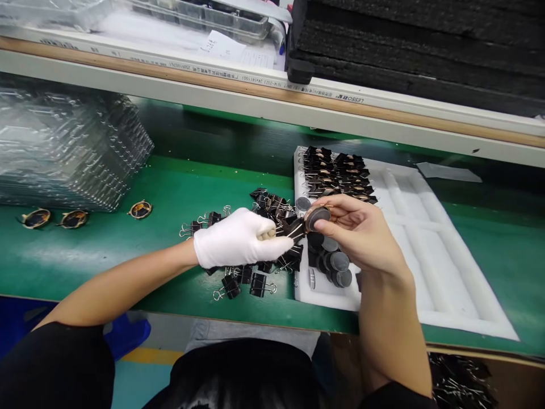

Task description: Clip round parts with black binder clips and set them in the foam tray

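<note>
At centre, your gloved left hand pinches a binder clip beside the round piece gripped in your right hand; loose clips crowd underneath, a white tray lies right, clear stacked trays fill the left.

"How many watch cases lie left of the one white foam tray?"

"Three. Also well left of it, one stack of clear plastic trays."

"Binder clips?"

"At least five loose beside its left edge; overlap hides the total. Two columns of clipped pieces stand inside it."

"Black discs?"

"At least five, in its left part, some overlapping."

"Above and beyond it?"

"One stack of black foam."
</note>
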The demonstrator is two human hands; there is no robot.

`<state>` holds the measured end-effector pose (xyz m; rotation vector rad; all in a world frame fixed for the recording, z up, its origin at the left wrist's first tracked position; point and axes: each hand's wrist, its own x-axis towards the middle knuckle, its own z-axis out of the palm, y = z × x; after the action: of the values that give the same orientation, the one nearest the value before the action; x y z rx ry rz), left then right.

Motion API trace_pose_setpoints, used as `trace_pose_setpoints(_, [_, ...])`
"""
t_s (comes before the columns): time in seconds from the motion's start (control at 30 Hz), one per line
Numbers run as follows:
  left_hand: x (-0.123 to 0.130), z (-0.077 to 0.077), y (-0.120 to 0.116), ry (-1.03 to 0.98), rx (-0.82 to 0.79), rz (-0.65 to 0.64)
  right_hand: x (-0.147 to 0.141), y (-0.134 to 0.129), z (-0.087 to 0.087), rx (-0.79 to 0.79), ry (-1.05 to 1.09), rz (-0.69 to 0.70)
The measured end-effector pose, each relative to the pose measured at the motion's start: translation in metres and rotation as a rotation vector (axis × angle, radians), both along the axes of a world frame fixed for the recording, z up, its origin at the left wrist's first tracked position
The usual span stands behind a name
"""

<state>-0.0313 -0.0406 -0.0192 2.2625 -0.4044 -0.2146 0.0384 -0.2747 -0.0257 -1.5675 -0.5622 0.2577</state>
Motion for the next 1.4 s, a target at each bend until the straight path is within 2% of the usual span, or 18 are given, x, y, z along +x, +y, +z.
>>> trace_pose_setpoints(0.13, [-0.002, -0.007, -0.003, -0.086, -0.006, 0.006, 0.0, -0.001, 0.004, -0.055, -0.005, 0.007])
trace_pose_setpoints(0.27, [-0.003, -0.01, -0.008, -0.09, -0.005, -0.012, -0.001, -0.002, 0.004, -0.103, -0.019, 0.043])
trace_pose_setpoints(0.43, [-0.001, -0.004, -0.003, -0.021, 0.036, -0.041, -0.002, 0.0, -0.001, -0.107, -0.001, 0.048])
trace_pose_setpoints(0.57, [0.01, 0.011, 0.016, 0.044, 0.108, -0.135, 0.001, 0.001, -0.005, 0.01, 0.098, 0.0])
trace_pose_setpoints(0.63, [0.013, 0.013, 0.023, -0.037, 0.187, -0.103, 0.003, 0.002, -0.005, 0.141, 0.203, -0.077])
trace_pose_setpoints(0.73, [0.01, -0.001, 0.017, -0.223, 0.403, -0.031, 0.003, 0.005, -0.003, 0.236, 0.345, -0.123])
trace_pose_setpoints(0.8, [0.004, -0.016, 0.006, -0.326, 0.516, -0.059, 0.002, 0.008, -0.002, 0.215, 0.373, -0.096])
trace_pose_setpoints(0.87, [-0.001, -0.029, -0.004, -0.398, 0.552, -0.096, 0.0, 0.01, -0.003, 0.19, 0.374, -0.064])
trace_pose_setpoints(0.97, [0.0, -0.029, -0.005, -0.391, 0.491, -0.066, -0.003, 0.013, -0.005, 0.187, 0.365, -0.056])
trace_pose_setpoints(1.07, [0.007, -0.011, 0.007, -0.288, 0.31, 0.032, -0.003, 0.012, -0.003, 0.198, 0.381, -0.067])
trace_pose_setpoints(1.13, [0.012, 0.0, 0.015, -0.289, 0.166, 0.124, -0.005, 0.012, -0.001, 0.184, 0.401, -0.015])
trace_pose_setpoints(1.2, [0.013, 0.005, 0.017, -0.388, 0.061, 0.26, -0.008, 0.013, 0.0, 0.147, 0.411, 0.068])
trace_pose_setpoints(1.3, [0.009, 0.001, 0.011, -0.583, 0.032, 0.407, -0.015, 0.019, -0.002, 0.119, 0.428, 0.135])
trace_pose_setpoints(1.37, [0.004, -0.004, 0.006, -0.653, 0.083, 0.371, -0.018, 0.023, -0.007, 0.139, 0.434, 0.134])
trace_pose_setpoints(1.4, [0.002, -0.005, 0.005, -0.665, 0.112, 0.302, -0.02, 0.025, -0.009, 0.152, 0.432, 0.122])
